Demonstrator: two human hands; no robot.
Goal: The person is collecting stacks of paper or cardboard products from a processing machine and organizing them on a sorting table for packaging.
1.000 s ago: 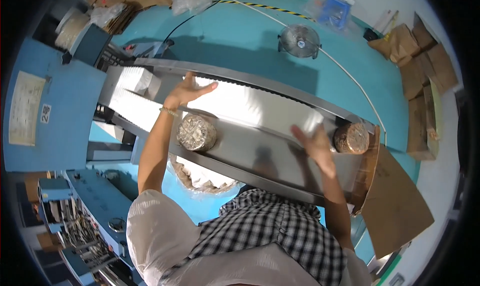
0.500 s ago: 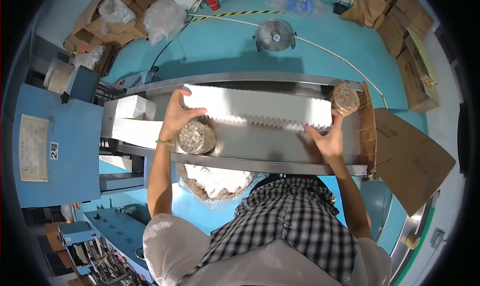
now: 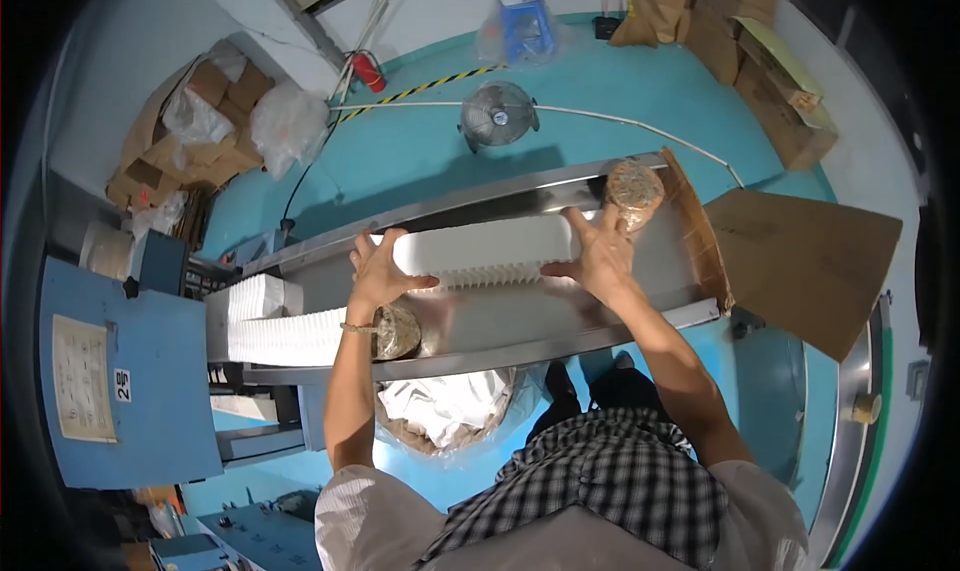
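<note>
Currently, white piles (image 3: pixel 288 339) lie leftmost on the metal tray (image 3: pixel 505 323). Your left hand (image 3: pixel 377 271) grips one end of a long white stack (image 3: pixel 485 247) near the tray's far edge, a wrapped roll (image 3: pixel 400 333) at the near edge; your right hand (image 3: pixel 603 259) grips the other end, a second roll (image 3: pixel 635 193) at the far-right corner.

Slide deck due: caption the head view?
Left hand and right hand clasp the ends of a long white ridged stack over a metal trough.

Teal floor (image 3: pixel 620 86) beneath white wall (image 3: pixel 435 26)
</note>
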